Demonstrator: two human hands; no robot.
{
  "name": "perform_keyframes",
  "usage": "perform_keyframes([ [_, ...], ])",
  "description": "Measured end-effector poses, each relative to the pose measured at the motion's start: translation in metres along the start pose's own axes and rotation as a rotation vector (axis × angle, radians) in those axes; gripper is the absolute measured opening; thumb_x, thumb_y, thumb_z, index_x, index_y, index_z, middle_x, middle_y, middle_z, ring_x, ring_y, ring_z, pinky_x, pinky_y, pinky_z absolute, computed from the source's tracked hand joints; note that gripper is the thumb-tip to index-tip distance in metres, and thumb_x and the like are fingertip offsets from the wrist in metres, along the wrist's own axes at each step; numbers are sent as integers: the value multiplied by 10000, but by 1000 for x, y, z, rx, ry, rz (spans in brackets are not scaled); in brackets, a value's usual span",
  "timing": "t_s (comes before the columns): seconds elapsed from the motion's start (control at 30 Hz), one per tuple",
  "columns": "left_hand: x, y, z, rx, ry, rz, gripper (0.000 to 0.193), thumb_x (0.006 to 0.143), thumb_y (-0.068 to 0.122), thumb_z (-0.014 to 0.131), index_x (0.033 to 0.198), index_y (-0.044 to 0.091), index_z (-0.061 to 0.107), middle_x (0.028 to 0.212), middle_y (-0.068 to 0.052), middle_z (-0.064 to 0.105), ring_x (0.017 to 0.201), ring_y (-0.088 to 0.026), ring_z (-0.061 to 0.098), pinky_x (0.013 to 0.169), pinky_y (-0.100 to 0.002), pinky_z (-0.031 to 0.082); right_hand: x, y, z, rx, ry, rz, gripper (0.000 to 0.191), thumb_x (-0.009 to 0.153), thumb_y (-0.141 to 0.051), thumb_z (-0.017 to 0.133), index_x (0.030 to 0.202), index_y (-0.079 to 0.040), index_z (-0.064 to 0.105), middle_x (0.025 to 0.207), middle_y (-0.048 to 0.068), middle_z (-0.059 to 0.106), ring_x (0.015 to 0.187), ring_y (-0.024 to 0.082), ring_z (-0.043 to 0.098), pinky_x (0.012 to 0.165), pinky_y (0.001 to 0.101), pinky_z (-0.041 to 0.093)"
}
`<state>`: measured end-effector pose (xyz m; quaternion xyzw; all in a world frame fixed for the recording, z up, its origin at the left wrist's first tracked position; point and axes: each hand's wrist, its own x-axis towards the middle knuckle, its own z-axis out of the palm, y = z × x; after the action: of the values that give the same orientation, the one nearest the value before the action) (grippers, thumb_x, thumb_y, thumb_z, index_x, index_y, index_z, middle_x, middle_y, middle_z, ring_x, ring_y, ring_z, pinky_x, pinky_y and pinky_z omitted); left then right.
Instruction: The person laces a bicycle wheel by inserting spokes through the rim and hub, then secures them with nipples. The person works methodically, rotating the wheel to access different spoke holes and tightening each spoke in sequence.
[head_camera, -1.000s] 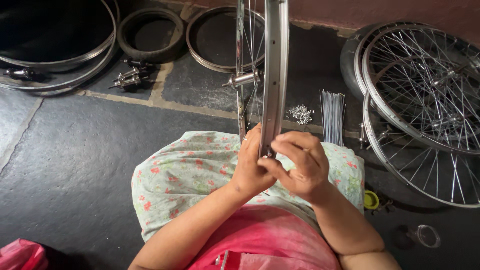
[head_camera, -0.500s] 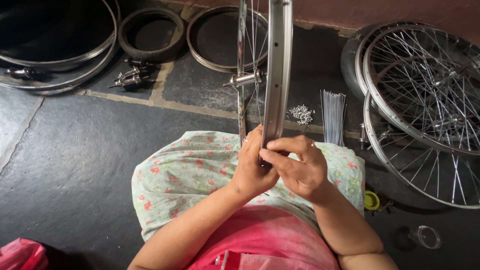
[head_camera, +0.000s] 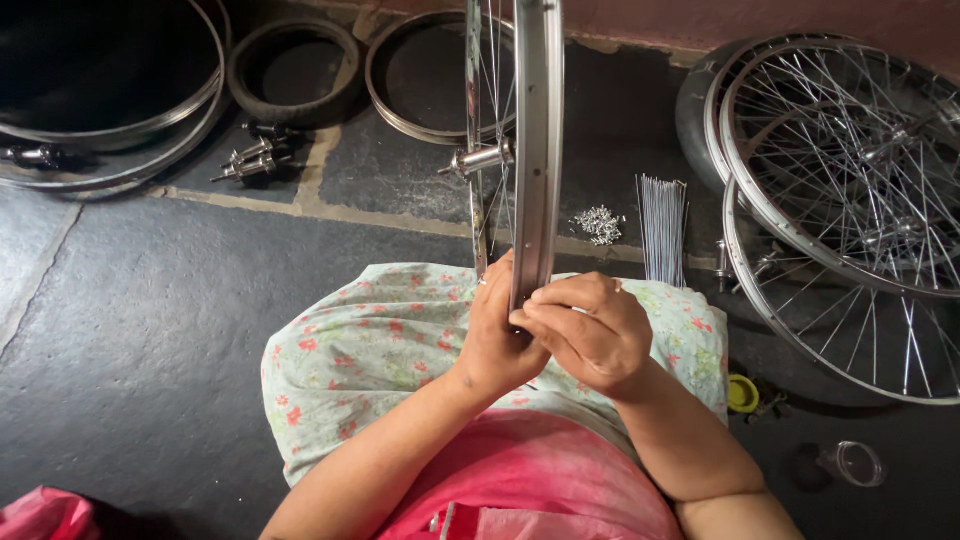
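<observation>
Item, far left of our fingers: nested bare rims (head_camera: 110, 130) and a small tyre (head_camera: 295, 70) lying flat on the floor, with loose hub axles (head_camera: 255, 158) just beside them; all well apart from our hands and no hazard as they lie. Item, left hand (head_camera: 497, 340): we cup the near edge of the upright wheel rim (head_camera: 538, 150), fingers (head_camera: 500, 290) pressed together against its left flank, thumb hidden behind the rim. Item, the rim itself: it stands on edge above our lap, rising straight away from our fingers, its hub (head_camera: 482, 158) and a few spokes showing beyond them. Item, right hand (head_camera: 590, 335): fingers curled over the rim's edge, tips pinching at a spot on it; whether a nipple or spoke end sits between them we cannot tell. We judge that a slackened grip would let the rim tip sideways, and that a small part pinched there could drop into the floral cloth (head_camera: 380, 350) under our hands. Item, right of our fingers: a heap of nipples (head_camera: 600, 224) and a bundle of spokes (head_camera: 663, 230) on the floor, near enough to scatter if the rim falls; farther right, built wheels (head_camera: 850, 200) leaning stacked.
</observation>
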<state>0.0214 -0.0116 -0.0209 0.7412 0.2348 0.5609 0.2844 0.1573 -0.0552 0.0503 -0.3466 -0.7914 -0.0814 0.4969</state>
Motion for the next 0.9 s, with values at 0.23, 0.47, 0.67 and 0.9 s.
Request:
perform_keyframes([
  [0.23, 5, 6, -6, -37, 15, -31, 433, 839, 16, 663, 1262, 16, 572, 1238, -199, 625, 1202, -420, 616, 1050, -461, 508, 1, 3, -6, -13, -80, -50, 283, 748, 14, 797, 1026, -10, 754, 1083, 112, 692, 883, 250, 726, 715, 351, 573],
  [0.47, 9, 7, -9, -43, 42, 15, 414, 839, 23, 680, 1239, 20, 573, 1223, -196, 630, 1160, -424, 627, 1023, -465, 519, 3, 1, 3, -82, -20, -63, 288, 828, -39, 866, 1057, -14, 692, 1119, 117, 670, 940, 257, 710, 757, 352, 576],
  [0.67, 7, 7, -7, -43, 38, -5, 407, 838, 29, 677, 1233, 17, 578, 1211, -192, 632, 1141, -411, 634, 1014, -456, 523, 4, 5, 0, -13, -54, -108, 277, 744, -50, 830, 1001, -19, 734, 1079, 90, 690, 882, 232, 719, 741, 342, 585],
  [0.9, 5, 6, -11, -63, 31, 2, 433, 823, 31, 687, 1240, 8, 572, 1230, -207, 625, 1157, -426, 621, 1018, -461, 513, 7, 0, 3, -31, -56, -66, 277, 795, -53, 846, 1036, -30, 709, 1086, 96, 666, 890, 248, 711, 732, 347, 575],
])
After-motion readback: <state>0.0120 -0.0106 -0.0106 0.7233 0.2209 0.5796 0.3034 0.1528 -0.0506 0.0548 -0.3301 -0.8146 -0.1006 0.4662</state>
